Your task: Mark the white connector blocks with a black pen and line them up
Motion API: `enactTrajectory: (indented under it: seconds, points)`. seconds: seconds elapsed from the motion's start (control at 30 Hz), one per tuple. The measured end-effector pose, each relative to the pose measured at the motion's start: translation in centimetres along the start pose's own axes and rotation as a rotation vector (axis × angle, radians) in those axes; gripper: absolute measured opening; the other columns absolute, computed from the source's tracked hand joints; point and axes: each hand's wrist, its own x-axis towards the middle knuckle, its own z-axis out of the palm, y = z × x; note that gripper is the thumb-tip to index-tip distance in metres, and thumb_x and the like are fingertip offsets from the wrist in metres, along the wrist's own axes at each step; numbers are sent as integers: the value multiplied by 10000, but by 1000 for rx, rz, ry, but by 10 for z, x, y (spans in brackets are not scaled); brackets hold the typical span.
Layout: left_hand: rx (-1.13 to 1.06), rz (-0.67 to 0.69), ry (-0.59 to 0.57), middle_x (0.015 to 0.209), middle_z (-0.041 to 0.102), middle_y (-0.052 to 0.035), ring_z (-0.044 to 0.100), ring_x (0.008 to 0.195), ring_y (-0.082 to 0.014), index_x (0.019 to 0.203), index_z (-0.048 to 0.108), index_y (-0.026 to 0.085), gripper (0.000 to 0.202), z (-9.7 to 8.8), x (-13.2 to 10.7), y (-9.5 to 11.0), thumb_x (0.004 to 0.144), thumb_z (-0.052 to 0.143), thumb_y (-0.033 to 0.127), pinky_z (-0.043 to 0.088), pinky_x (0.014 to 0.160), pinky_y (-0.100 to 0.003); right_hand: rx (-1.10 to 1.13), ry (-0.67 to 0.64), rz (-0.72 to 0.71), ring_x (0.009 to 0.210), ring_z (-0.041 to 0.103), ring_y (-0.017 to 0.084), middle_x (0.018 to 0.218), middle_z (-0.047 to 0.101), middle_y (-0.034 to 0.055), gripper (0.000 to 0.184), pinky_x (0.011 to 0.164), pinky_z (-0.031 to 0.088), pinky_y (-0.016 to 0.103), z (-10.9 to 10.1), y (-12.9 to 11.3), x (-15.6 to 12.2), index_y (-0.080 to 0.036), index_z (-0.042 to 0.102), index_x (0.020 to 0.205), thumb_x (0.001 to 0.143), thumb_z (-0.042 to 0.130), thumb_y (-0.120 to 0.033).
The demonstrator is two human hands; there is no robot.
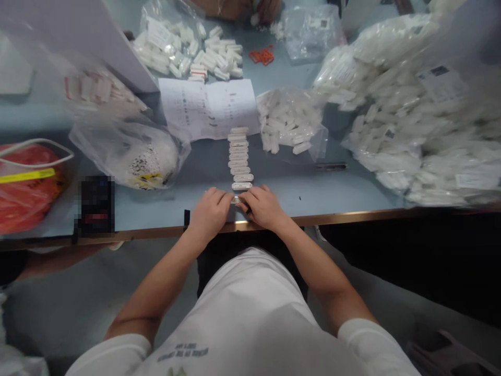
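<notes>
At the table's front edge, my left hand (212, 211) and my right hand (264, 208) meet with fingers bent. Between their fingertips they pinch the two ends of a small white connector housing (237, 200) with dark holes along it. A small dark bit shows at my right fingers; I cannot make out what it is. Just beyond the hands, several similar white connector housings (239, 156) lie side by side in a column running away from me. The far end of the column touches a printed paper sheet (211, 107).
Bags of white parts (291, 117) lie right of the sheet, with a large heap of bags (422, 120) farther right. A dark slim tool (331, 166) lies nearer. At left are a clear bag (152, 159) and a red bag (31, 193). A person's hands (268, 9) show opposite.
</notes>
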Motion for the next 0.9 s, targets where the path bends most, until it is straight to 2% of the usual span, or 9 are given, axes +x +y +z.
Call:
enactTrajectory:
  seconds: [0.13,0.3,0.4,0.57,0.73,0.9]
  points:
    - [14,19,-33,929,697,-110,586,866,-226,988,679,149,253,-1,-2,0,974,427,149,473,819,-380,-9,8,-8,786,528,188,814,658,70,330,723,269,335,-1,0,0,-159,655,972,1029,395,-353]
    - [-76,4,48,987,731,-74,615,841,-192,1108,661,176,253,3,-8,-10,979,444,167,488,815,-347,-6,13,-7,776,529,184,820,663,67,344,722,271,334,-1,0,0,-159,658,970,1030,398,-376]
    - [-73,7,76,976,735,-70,625,837,-186,1063,665,176,218,4,-12,-13,982,464,202,493,798,-334,-9,11,-4,768,530,181,811,665,65,338,727,272,333,-1,-1,1,-162,660,955,1029,400,-365]
    - [24,109,53,1108,719,-88,628,899,-196,1117,647,185,264,0,-18,-11,983,422,151,486,811,-351,-12,43,-23,772,538,180,814,666,61,313,731,278,332,-1,0,0,-160,663,961,1020,427,-357]
    - [103,200,83,1102,714,-109,625,882,-205,1126,640,163,274,-3,-17,-11,976,411,140,478,774,-352,-10,16,-12,786,542,185,823,666,63,317,747,283,335,0,0,0,-165,659,973,1022,418,-364]
    - [44,174,106,1093,723,-93,630,884,-202,1118,647,174,261,2,-18,-15,971,435,134,471,775,-351,-1,10,-9,787,543,185,827,666,64,318,741,280,332,0,0,0,-161,659,974,1021,421,-366]
